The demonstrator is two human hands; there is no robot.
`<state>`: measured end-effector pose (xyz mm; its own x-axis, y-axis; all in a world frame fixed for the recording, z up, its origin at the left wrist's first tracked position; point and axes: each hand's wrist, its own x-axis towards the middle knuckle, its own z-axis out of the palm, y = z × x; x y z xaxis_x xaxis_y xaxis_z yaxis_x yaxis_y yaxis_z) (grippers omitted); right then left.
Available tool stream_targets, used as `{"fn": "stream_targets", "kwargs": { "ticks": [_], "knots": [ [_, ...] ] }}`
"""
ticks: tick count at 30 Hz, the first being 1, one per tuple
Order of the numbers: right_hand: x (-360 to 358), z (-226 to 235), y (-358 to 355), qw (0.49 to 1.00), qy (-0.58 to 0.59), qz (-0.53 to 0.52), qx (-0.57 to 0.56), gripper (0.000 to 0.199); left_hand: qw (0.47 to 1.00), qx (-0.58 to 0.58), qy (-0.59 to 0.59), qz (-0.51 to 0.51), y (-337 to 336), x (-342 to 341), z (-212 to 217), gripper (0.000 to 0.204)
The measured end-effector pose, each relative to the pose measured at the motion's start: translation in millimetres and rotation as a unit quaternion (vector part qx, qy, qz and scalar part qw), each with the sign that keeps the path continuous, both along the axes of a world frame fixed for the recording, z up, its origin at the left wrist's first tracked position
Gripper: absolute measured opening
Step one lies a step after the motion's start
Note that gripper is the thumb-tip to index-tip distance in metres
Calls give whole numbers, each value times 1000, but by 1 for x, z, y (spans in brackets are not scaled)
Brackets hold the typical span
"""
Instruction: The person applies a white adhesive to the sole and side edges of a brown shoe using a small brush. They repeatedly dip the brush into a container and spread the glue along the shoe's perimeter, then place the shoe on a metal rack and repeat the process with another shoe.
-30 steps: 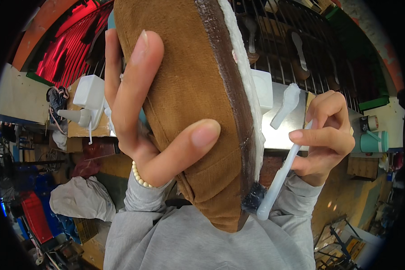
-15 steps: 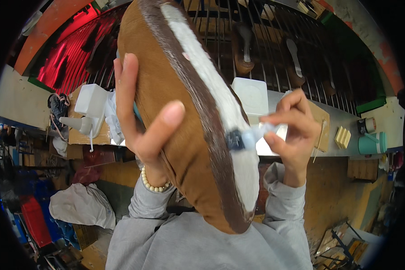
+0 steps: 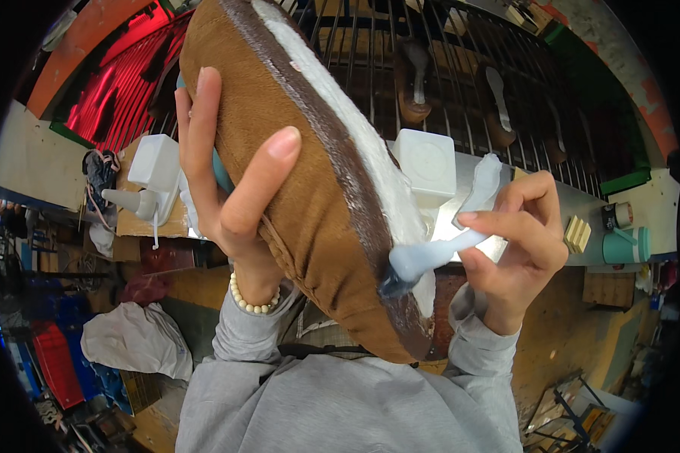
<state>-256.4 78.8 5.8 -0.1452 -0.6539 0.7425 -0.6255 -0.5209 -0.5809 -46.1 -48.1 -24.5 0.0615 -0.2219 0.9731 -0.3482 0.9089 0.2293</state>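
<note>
A brown suede-like shoe upper [image 3: 279,174], apparently on a teal form, stands tilted before me with its underside turned right. A glossy dark brown band [image 3: 332,151] runs along its bottom edge, beside a white strip [image 3: 355,121]. My left hand [image 3: 234,204] holds the shoe from the left, thumb on the suede and some fingers hidden behind it. Between thumb and fingers, my right hand [image 3: 521,241] pinches a small brush [image 3: 431,255] by its pale blue-white handle. Its dark bristles touch the brown band near the lower end.
Ahead lies a metal-bar rack [image 3: 347,68] bearing several shoes [image 3: 413,90], red-lit at the left. On the bench stand a white square container [image 3: 425,162], a pump bottle [image 3: 155,162], a pale flat piece [image 3: 485,181], yellowish blocks [image 3: 578,234] and a teal cup [image 3: 625,245].
The brush has moved down along the shoe, from the white strip's edge onto the brown band. My right hand has shifted right and down. The shoe has shifted slightly left and up.
</note>
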Motion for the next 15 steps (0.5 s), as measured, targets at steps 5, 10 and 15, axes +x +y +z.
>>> {"fn": "stream_targets", "kwargs": {
  "ticks": [5,10,15],
  "knots": [
    [-4,7,-10,999,21,-26,-12,40,999,-18,-11,-28,0,-1,2,38],
    [-12,6,-16,999,0,43,-15,41,998,-45,-40,-30,0,-1,4,35],
    [-19,-4,-8,994,4,109,-12,45,999,-17,-18,-25,1,-1,4,37]
  ]
}}
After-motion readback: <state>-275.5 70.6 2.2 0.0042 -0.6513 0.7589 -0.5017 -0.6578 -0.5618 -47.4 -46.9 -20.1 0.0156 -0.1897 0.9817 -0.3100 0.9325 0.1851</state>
